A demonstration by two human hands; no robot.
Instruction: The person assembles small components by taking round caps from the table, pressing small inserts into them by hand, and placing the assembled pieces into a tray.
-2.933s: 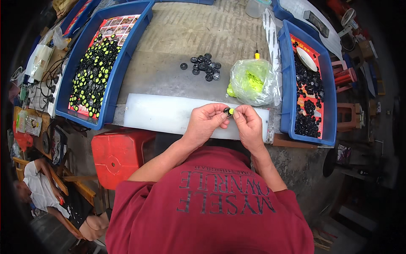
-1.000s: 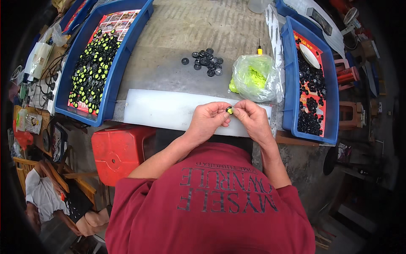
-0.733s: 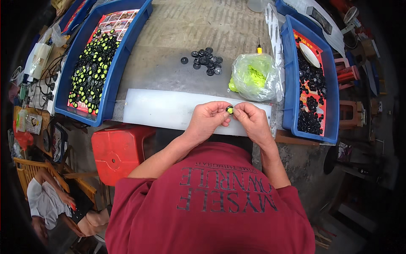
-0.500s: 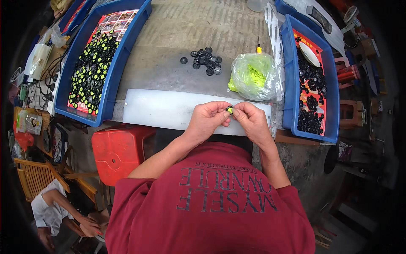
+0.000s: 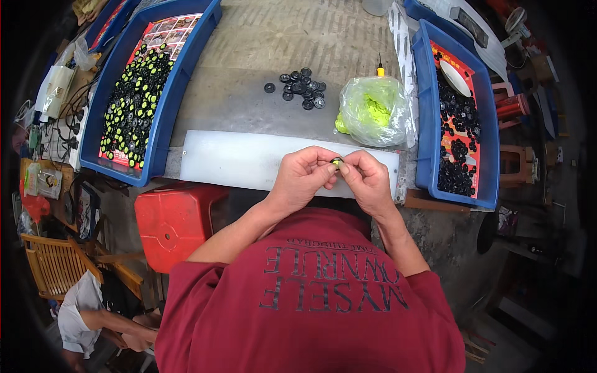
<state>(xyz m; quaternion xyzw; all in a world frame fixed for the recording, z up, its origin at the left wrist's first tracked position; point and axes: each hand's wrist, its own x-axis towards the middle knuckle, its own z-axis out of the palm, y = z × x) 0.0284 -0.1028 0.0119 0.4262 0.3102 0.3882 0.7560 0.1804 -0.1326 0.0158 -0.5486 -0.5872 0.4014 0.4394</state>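
Observation:
My left hand (image 5: 306,176) and my right hand (image 5: 368,178) meet over the white board (image 5: 236,158) at the table's near edge. Between their fingertips they pinch a small round black piece with a yellow-green face (image 5: 337,161); the fingers cover part of it. Beyond my hands lies a loose pile of black round pieces (image 5: 303,87) on the table. A clear plastic bag (image 5: 393,127) with bright yellow-green pieces (image 5: 375,112) sits just beyond my right hand.
A blue tray (image 5: 163,133) at the left holds many black and yellow-green pieces. Another blue tray (image 5: 426,118) at the right holds black pieces and a white dish (image 5: 455,79). A yellow-handled pointed tool (image 5: 380,71) stands behind the bag. A red stool (image 5: 171,227) is left; another person (image 5: 81,311) sits lower left.
My fingers have shifted slightly on the small round piece, whose yellow-green face is turned differently. The person at the lower left has leaned and moved an arm.

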